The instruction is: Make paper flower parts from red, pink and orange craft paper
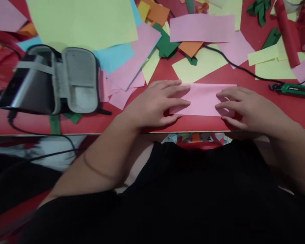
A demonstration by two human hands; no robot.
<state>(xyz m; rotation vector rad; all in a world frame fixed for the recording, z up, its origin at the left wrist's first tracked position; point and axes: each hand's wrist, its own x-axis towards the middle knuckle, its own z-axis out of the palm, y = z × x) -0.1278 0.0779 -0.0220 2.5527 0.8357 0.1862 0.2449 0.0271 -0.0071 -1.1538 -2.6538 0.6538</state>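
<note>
A strip of pink paper (202, 100) lies flat on the red table (112, 125), close to its front edge. My left hand (159, 101) rests over the strip's left end with the fingers spread. Over the right end lies my right hand (246, 105), its fingers apart and the tips touching the paper. Neither hand grips anything. Both short ends of the strip are partly hidden under my hands. Another pink strip (202, 28) lies farther back on loose sheets.
An open zip case (80, 78) with a dark device (30, 84) and cables stands at the left. Large yellow-green paper (81, 23), blue paper (114, 57) and green scraps (166, 42) cover the back. A green utility knife (295, 89) and a red tube (287, 34) lie right.
</note>
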